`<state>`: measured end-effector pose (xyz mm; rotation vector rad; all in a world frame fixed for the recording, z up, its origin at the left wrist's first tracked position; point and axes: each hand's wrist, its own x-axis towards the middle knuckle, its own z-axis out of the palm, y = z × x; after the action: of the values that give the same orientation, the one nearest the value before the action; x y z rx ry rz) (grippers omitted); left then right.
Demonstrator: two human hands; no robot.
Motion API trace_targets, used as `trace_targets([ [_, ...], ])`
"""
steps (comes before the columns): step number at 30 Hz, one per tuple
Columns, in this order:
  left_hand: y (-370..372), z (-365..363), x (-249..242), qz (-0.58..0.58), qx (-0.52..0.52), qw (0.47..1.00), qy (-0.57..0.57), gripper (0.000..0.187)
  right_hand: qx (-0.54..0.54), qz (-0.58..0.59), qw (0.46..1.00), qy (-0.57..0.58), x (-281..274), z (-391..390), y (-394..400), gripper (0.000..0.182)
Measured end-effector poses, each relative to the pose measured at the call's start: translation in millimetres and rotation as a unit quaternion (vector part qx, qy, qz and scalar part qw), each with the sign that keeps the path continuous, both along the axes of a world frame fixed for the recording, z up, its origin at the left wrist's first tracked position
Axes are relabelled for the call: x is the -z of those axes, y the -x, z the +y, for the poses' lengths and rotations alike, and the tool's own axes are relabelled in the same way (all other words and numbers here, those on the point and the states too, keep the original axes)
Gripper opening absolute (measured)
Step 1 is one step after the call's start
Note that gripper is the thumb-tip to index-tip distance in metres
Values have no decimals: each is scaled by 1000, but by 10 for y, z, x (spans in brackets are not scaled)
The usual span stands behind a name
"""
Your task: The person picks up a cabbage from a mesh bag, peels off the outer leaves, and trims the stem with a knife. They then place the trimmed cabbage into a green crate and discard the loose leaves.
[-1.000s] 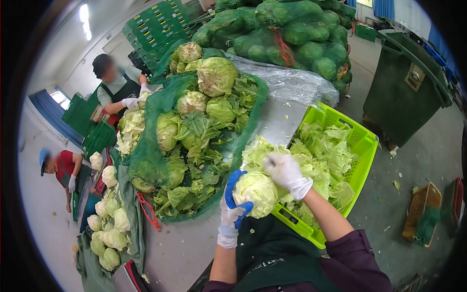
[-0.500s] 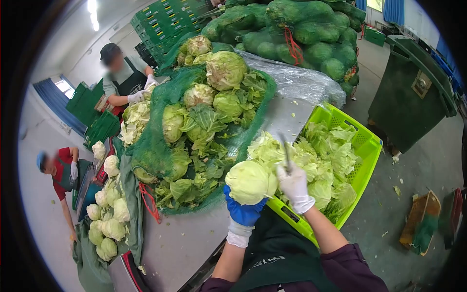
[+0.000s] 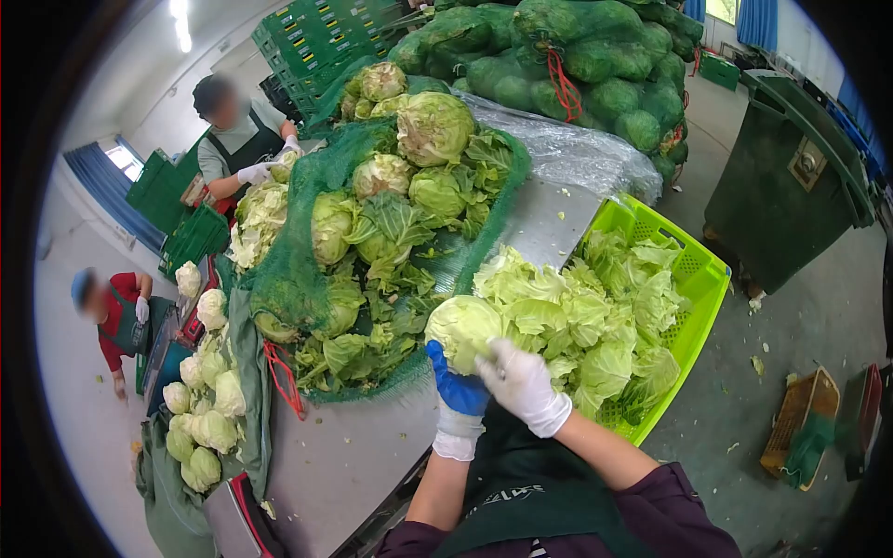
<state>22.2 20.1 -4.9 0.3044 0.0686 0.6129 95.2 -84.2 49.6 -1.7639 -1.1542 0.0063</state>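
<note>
A pale green cabbage [image 3: 462,329] rests in my left hand [image 3: 458,383], which wears a blue glove over a white one and cups it from below. At the cabbage's lower right side is my right hand [image 3: 526,383] in a white glove, its fingers bent and smeared by motion; whether it grips a leaf or a knife I cannot make out. Just beyond, loose leaves [image 3: 539,307] fill a lime green crate [image 3: 704,312]. To the left of the held cabbage, a green net [image 3: 298,270] lies around whole cabbages [image 3: 434,128] and dark outer leaves.
Filled net sacks [image 3: 595,65] are stacked at the back. A dark green bin [image 3: 781,177] stands at the right. One co-worker [image 3: 237,139] handles cabbage at the upper left; another [image 3: 116,316] is farther left. Trimmed heads [image 3: 216,431] lie on the left side of the table [image 3: 344,465].
My right hand has moved down and left to the cabbage, and the knife seen in it earlier no longer shows clearly. The cabbage and my left hand have shifted slightly left.
</note>
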Motion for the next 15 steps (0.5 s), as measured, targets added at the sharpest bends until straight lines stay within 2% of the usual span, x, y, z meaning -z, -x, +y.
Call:
trace_targets([
  [1,21,83,117,-97,50,994,18,63,-58,-20,998,-2,-30,-60,50,29],
  [2,35,54,-36,4,-6,1000,-27,63,-131,-16,991,-18,-73,-132,104,24],
  [3,40,-14,-181,71,-56,995,-34,65,-133,-27,987,-87,-89,-169,151,21],
  [5,41,-6,-273,21,-42,998,29,67,5,10,997,-81,51,-204,112,22],
  [6,61,-23,-314,12,-9,1000,20,69,86,67,993,-46,215,-185,-10,29],
  [7,72,-28,-299,11,-11,1000,21,69,128,194,973,-19,220,-174,-147,36],
  [10,4,-89,-320,39,-40,998,-10,69,119,163,977,-66,3,-155,-204,43],
  [11,-44,-136,-308,38,-37,999,-9,69,98,151,983,-42,-35,-110,-125,46],
  [12,-90,-186,-292,95,-92,990,-48,68,77,139,987,-18,-56,-64,-43,49],
  [13,-113,-207,-281,151,-149,973,-87,67,105,127,983,76,-44,-39,58,45],
  [15,-91,-141,-227,159,-168,965,-120,66,70,117,987,83,3,-43,191,33],
])
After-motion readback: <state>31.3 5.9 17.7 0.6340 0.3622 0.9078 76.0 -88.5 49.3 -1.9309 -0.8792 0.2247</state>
